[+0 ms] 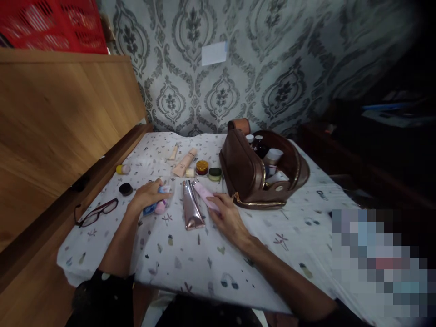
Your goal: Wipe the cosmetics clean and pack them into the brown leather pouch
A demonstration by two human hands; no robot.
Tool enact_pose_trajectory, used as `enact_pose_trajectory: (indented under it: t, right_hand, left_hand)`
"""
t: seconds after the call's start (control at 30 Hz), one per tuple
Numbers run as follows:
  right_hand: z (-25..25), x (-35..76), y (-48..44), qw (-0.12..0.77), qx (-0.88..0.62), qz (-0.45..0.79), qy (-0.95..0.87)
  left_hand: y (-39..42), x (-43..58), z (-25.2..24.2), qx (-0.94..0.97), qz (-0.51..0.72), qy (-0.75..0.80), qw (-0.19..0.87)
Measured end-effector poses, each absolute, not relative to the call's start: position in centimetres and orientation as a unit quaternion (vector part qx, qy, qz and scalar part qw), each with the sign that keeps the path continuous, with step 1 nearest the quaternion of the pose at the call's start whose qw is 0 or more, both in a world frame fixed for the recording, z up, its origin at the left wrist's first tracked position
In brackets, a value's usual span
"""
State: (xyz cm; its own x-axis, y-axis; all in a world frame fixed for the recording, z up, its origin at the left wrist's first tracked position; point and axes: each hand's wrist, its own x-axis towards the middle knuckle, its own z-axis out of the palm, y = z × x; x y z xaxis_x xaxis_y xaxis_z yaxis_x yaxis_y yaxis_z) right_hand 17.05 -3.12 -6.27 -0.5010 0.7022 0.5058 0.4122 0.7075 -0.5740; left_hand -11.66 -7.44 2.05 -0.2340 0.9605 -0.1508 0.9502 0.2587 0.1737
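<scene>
My right hand (230, 218) is closed round the lower end of a pale pink tube (204, 194), which slants up and left over the cloth. Left of that tube lies a shiny rose-gold tube (193, 209). My left hand (148, 196) is closed over a blue-and-white item (165, 189), partly hidden by the fingers. Just below those fingers a small pink-purple piece (161, 207) shows; whether it is gripped too is unclear. Beyond my hands lie a peach tube (185, 162), a gold-lidded jar (202, 167) and a green jar with a dark lid (215, 174).
An unzipped brown toiletry bag (243, 168) with several bottles inside stands on the right. Eyeglasses (97, 213), a black lid (126, 189) and a yellow-and-pink bottle (123, 169) lie left. A wooden cabinet (68, 122) borders the left side; patterned wall (221, 100) rises behind.
</scene>
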Motion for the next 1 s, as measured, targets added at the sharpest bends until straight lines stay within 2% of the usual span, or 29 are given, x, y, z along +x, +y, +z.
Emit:
enact_pose_trajectory:
  t: [0.3, 0.43, 0.53, 0.7, 1.0]
  right_hand:
    - [-5.9, 17.1, -3.2, 0.363, -0.324, 0.211, -0.848]
    - [-5.7, 17.1, -3.2, 0.361, -0.324, 0.222, -0.846]
    - [-5.7, 17.1, -3.3, 0.364, -0.323, 0.235, -0.841]
    - [-5.5, 17.1, -3.4, 0.373, -0.320, 0.244, -0.836]
    - [-5.3, 17.1, -3.5, 0.372, -0.325, 0.249, -0.833]
  left_hand:
    - [-6.9, -11.0, 1.7, 0.593, 0.013, 0.800, 0.095]
    - [-6.8, -9.4, 2.0, 0.560, -0.002, 0.828, -0.007]
    - [-5.8, -8.0, 3.1, 0.589, 0.031, 0.805, -0.065]
    - [-0.9, -5.7, 5.1, 0.700, 0.099, 0.707, -0.026]
    - [5.8, -1.9, 3.4, 0.794, 0.043, 0.607, 0.012]
